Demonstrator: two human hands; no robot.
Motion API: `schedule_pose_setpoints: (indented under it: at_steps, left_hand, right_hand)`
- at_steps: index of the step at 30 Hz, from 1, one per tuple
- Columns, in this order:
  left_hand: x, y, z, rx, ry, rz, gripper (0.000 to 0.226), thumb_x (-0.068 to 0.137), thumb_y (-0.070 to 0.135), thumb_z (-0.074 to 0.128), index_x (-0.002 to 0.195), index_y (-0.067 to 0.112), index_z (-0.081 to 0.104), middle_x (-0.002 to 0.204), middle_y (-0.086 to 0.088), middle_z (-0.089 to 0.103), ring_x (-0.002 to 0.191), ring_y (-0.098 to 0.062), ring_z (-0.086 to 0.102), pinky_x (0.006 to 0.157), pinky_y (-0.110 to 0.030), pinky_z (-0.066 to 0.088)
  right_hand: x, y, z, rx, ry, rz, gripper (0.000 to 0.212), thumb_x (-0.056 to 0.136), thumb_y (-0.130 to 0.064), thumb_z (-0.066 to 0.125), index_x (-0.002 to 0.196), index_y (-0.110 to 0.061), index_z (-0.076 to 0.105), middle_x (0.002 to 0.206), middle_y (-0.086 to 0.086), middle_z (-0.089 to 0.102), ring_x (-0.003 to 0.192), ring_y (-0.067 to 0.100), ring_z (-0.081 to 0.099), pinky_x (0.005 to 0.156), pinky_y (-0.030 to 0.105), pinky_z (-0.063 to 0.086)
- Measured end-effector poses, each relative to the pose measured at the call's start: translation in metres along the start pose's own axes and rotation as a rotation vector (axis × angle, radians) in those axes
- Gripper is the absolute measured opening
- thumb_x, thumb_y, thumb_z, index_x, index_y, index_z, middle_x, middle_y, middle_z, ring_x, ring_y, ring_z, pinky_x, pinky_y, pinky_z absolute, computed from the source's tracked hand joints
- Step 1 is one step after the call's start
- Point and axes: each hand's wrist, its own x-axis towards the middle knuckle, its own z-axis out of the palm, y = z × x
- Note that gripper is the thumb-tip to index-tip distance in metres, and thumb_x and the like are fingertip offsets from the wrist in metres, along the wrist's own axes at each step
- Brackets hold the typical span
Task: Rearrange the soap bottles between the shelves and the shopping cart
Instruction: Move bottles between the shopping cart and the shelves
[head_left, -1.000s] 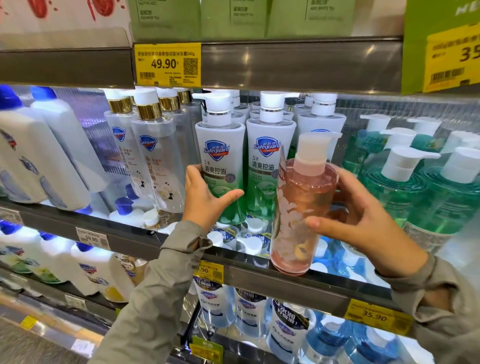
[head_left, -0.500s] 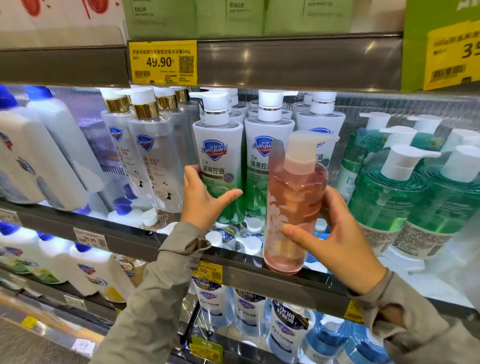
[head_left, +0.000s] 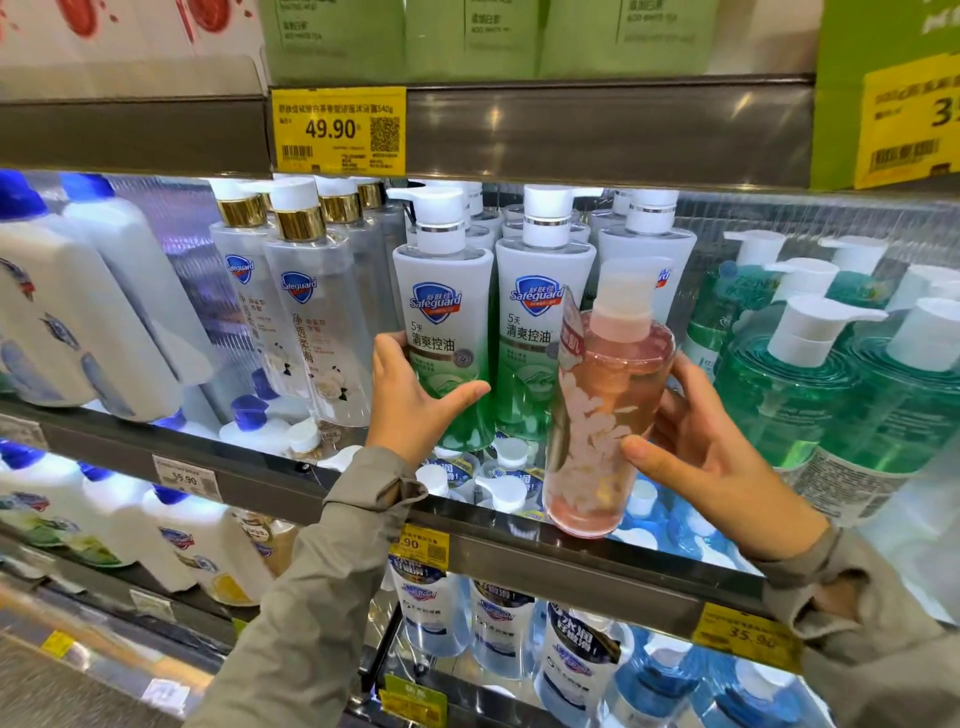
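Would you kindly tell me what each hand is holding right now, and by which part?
The left hand grips the green-and-white Safeguard bottle around its lower body; the right hand holds the pink pump bottle around its middle.

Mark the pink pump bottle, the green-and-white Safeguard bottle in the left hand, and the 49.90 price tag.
pink pump bottle (head_left: 605, 415): head view, middle of the flowered body.
green-and-white Safeguard bottle (head_left: 441, 306): head view, blue shield logo.
49.90 price tag (head_left: 332, 130): head view, printed price.
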Motion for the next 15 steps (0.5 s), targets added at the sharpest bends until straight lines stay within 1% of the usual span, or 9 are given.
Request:
schedule_pose_setpoints:
  at_steps: [2, 4, 5, 7, 9, 10, 11, 14, 15]
  left_hand:
    - [0.000, -0.001, 0.000, -0.001, 0.001, 0.002, 0.071, 0.064, 0.024, 0.086, 0.107, 0.013, 0.032, 0.112, 0.000, 0.038, 0.106, -0.012, 0.042, 0.087, -0.005, 0.032]
    - [0.001, -0.001, 0.000, 0.001, 0.003, 0.000, 0.072, 0.063, 0.025, 0.086, 0.110, 0.009, 0.034, 0.113, -0.001, 0.038, 0.107, -0.013, 0.042, 0.089, -0.008, 0.033]
    - [0.001, -0.001, 0.001, 0.002, 0.003, -0.001, 0.073, 0.063, 0.025, 0.086, 0.111, 0.007, 0.034, 0.113, -0.001, 0.039, 0.108, -0.013, 0.042, 0.090, -0.010, 0.033]
    - [0.001, -0.001, 0.001, 0.003, 0.002, 0.000, 0.073, 0.063, 0.025, 0.086, 0.112, 0.007, 0.035, 0.113, -0.001, 0.039, 0.109, -0.014, 0.042, 0.090, -0.011, 0.034]
    - [0.001, -0.001, 0.001, 0.003, 0.002, 0.003, 0.072, 0.063, 0.025, 0.086, 0.109, 0.010, 0.034, 0.113, -0.001, 0.039, 0.109, -0.015, 0.043, 0.092, -0.013, 0.035]
    - [0.000, -0.001, 0.001, 0.002, 0.002, 0.003, 0.072, 0.063, 0.025, 0.086, 0.108, 0.013, 0.033, 0.113, -0.001, 0.039, 0.110, -0.015, 0.043, 0.094, -0.016, 0.036]
    - [0.000, -0.001, 0.001, 0.001, 0.003, 0.002, 0.072, 0.063, 0.025, 0.087, 0.107, 0.014, 0.032, 0.114, -0.001, 0.039, 0.110, -0.016, 0.044, 0.096, -0.021, 0.038]
    - [0.001, -0.001, 0.000, -0.001, 0.000, -0.001, 0.072, 0.063, 0.027, 0.087, 0.107, 0.015, 0.031, 0.114, -0.001, 0.040, 0.111, -0.017, 0.045, 0.098, -0.026, 0.040]
    - [0.001, -0.002, 0.000, -0.001, -0.001, -0.001, 0.072, 0.063, 0.027, 0.087, 0.107, 0.016, 0.031, 0.113, -0.001, 0.040, 0.111, -0.017, 0.044, 0.098, -0.026, 0.040]
  right_hand:
    - [-0.005, -0.001, 0.015, -0.091, 0.061, 0.018, 0.119, 0.059, -0.057, 0.080, 0.149, -0.029, 0.008, 0.148, -0.010, 0.035, 0.134, 0.007, 0.039, 0.111, 0.035, 0.036]
    - [-0.006, 0.000, 0.040, -0.231, 0.247, 0.024, 0.125, 0.048, -0.062, 0.082, 0.145, -0.033, 0.009, 0.144, -0.009, 0.029, 0.133, 0.004, 0.035, 0.113, 0.030, 0.031]
    - [-0.004, 0.001, 0.051, -0.292, 0.338, 0.012, 0.124, 0.047, -0.062, 0.082, 0.143, -0.032, 0.010, 0.138, -0.009, 0.028, 0.132, 0.005, 0.033, 0.112, 0.027, 0.028]
    - [0.002, 0.005, 0.064, -0.385, 0.490, -0.021, 0.121, 0.047, -0.056, 0.081, 0.142, -0.023, 0.015, 0.129, -0.006, 0.027, 0.129, 0.013, 0.032, 0.109, 0.025, 0.026]
    - [0.007, 0.011, 0.065, -0.418, 0.581, -0.072, 0.109, 0.053, -0.042, 0.086, 0.139, -0.016, 0.023, 0.125, -0.002, 0.031, 0.124, 0.019, 0.037, 0.107, 0.031, 0.031]
    - [0.008, 0.013, 0.064, -0.430, 0.601, -0.091, 0.103, 0.056, -0.035, 0.088, 0.137, -0.015, 0.027, 0.123, -0.001, 0.034, 0.121, 0.020, 0.039, 0.105, 0.031, 0.033]
    - [0.008, 0.015, 0.062, -0.443, 0.605, -0.096, 0.097, 0.058, -0.029, 0.088, 0.135, -0.014, 0.030, 0.122, -0.001, 0.037, 0.117, 0.020, 0.042, 0.103, 0.028, 0.035]
    - [0.009, 0.012, 0.052, -0.442, 0.529, -0.054, 0.090, 0.057, -0.027, 0.088, 0.131, -0.011, 0.038, 0.118, -0.001, 0.048, 0.107, 0.010, 0.049, 0.091, 0.006, 0.036]
    - [0.009, 0.010, 0.047, -0.408, 0.476, -0.033, 0.092, 0.056, -0.027, 0.088, 0.131, -0.011, 0.038, 0.117, -0.003, 0.053, 0.104, 0.006, 0.053, 0.089, 0.004, 0.038]
